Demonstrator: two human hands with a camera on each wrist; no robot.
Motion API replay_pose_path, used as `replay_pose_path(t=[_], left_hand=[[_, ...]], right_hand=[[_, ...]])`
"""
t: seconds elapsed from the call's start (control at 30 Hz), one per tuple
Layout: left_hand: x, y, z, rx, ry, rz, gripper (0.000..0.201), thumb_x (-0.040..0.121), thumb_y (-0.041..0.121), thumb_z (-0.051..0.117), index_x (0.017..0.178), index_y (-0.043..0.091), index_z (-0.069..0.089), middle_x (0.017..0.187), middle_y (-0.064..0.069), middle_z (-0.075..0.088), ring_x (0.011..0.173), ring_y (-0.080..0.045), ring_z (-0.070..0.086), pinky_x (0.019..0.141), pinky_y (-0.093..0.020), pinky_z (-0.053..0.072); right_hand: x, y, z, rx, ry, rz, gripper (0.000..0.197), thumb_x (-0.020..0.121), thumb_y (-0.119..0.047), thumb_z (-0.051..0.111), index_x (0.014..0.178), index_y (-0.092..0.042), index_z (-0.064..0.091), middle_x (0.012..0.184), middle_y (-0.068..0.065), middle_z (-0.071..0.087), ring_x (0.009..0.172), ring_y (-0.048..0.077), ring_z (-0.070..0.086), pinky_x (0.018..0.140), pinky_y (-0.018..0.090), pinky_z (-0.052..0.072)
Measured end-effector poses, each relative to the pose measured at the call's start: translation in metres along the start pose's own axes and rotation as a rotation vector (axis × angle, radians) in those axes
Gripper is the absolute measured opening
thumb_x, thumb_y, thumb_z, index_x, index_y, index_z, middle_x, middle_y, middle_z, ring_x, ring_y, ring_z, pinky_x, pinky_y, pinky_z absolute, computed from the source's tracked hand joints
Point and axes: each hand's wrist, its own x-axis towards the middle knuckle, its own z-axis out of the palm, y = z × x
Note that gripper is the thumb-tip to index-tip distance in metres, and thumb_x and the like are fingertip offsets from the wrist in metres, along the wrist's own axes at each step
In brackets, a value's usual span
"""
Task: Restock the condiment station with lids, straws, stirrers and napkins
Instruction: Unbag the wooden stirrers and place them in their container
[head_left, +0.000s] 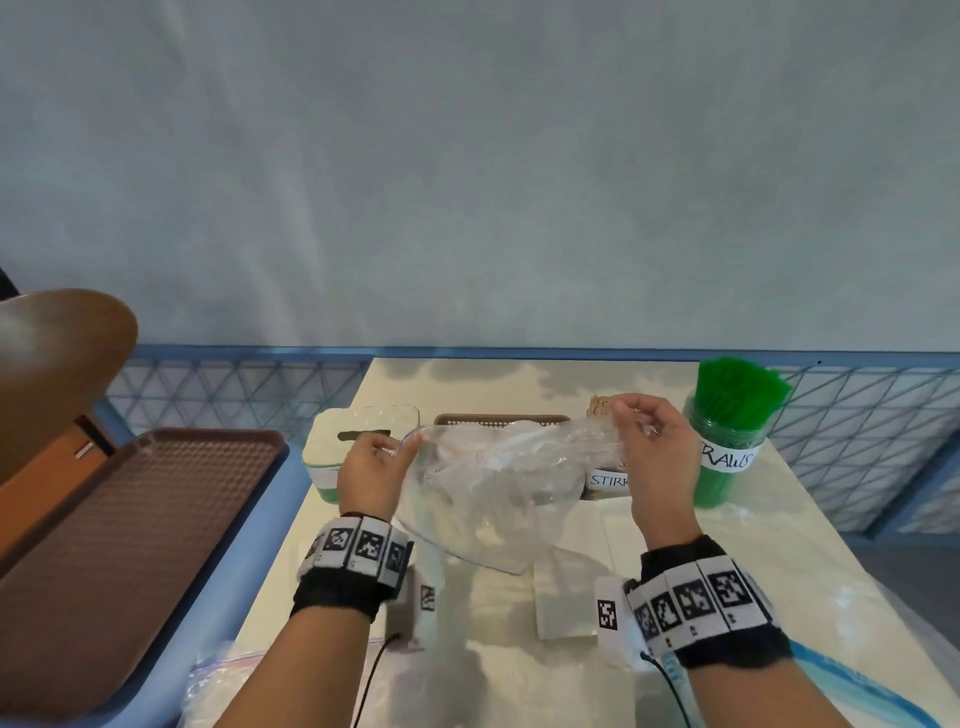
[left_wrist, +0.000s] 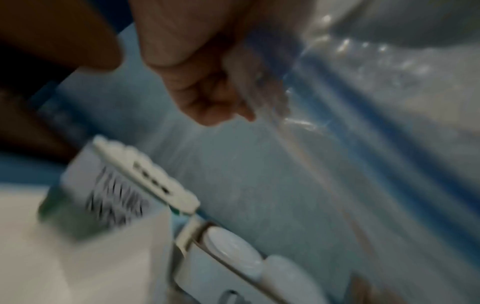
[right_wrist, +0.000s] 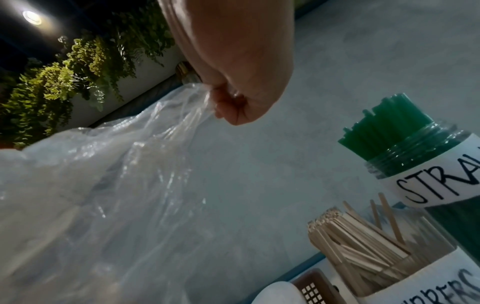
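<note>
Both hands hold a clear plastic bag (head_left: 493, 483) stretched between them above the white table (head_left: 789, 530). My left hand (head_left: 392, 448) pinches the bag's left edge (left_wrist: 262, 96), its fingers curled (left_wrist: 207, 96). My right hand (head_left: 631, 415) pinches the bunched right end (right_wrist: 182, 107), seen as a fist (right_wrist: 233, 102). What is inside the bag cannot be made out. Behind it stand a jar of green straws (head_left: 727, 447) (right_wrist: 415, 156), a stirrer jar (head_left: 605, 479) (right_wrist: 376, 248) and a brown basket (head_left: 501, 419). A clear labelled container (head_left: 358, 447) sits at the left.
A brown tray (head_left: 130, 530) lies on a blue surface to the left, under a wooden chair back (head_left: 57, 358). Zip bags lie at the near edge, left (head_left: 218, 680) and right (head_left: 862, 691). A blue mesh rail (head_left: 857, 431) borders the table. White lids (left_wrist: 233, 251) show in the basket, blurred.
</note>
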Motion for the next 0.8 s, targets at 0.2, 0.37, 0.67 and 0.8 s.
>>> replay_pose_path(t=[0.2, 0.37, 0.67, 0.8], left_hand=[[-0.025, 0.064, 0.007, 0.191, -0.362, 0.639, 0.062, 0.08, 0.061, 0.048, 0.134, 0.031, 0.042, 0.134, 0.009, 0.049, 0.127, -0.011, 0.037, 0.114, -0.042, 0.018], [-0.032, 0.091, 0.033, 0.082, -0.538, 0.603, 0.013, 0.085, 0.021, 0.066, 0.096, 0.022, 0.059, 0.071, 0.016, 0.055, 0.066, 0.007, 0.05, 0.067, -0.013, 0.04], [-0.02, 0.079, 0.019, -0.353, -0.277, 0.399, 0.025, 0.095, 0.019, 0.049, 0.07, 0.02, 0.047, 0.063, 0.006, 0.047, 0.062, -0.01, 0.044, 0.065, -0.024, 0.038], [-0.019, 0.078, 0.017, -0.402, -0.268, 0.377, 0.025, 0.096, 0.018, 0.048, 0.071, 0.017, 0.048, 0.064, 0.003, 0.047, 0.062, -0.012, 0.044, 0.064, -0.025, 0.038]], right_hand=[[-0.008, -0.024, 0.014, 0.051, -0.249, -0.058, 0.011, 0.085, -0.013, 0.065, 0.083, -0.023, 0.063, 0.075, -0.004, 0.064, 0.061, -0.003, 0.056, 0.058, 0.014, 0.048], [-0.016, -0.036, 0.03, 0.078, -0.324, -0.144, 0.016, 0.087, -0.014, 0.062, 0.101, -0.021, 0.057, 0.091, -0.008, 0.062, 0.076, -0.005, 0.06, 0.072, 0.012, 0.05], [-0.031, 0.01, 0.01, -0.382, -0.355, -0.002, 0.081, 0.071, -0.05, 0.073, 0.136, -0.022, 0.034, 0.142, 0.002, 0.031, 0.133, 0.018, 0.03, 0.11, 0.037, 0.03], [-0.034, 0.022, 0.013, 0.023, -0.498, 0.485, 0.095, 0.067, -0.054, 0.072, 0.144, -0.018, 0.029, 0.146, -0.002, 0.037, 0.134, 0.019, 0.037, 0.11, 0.043, 0.034]])
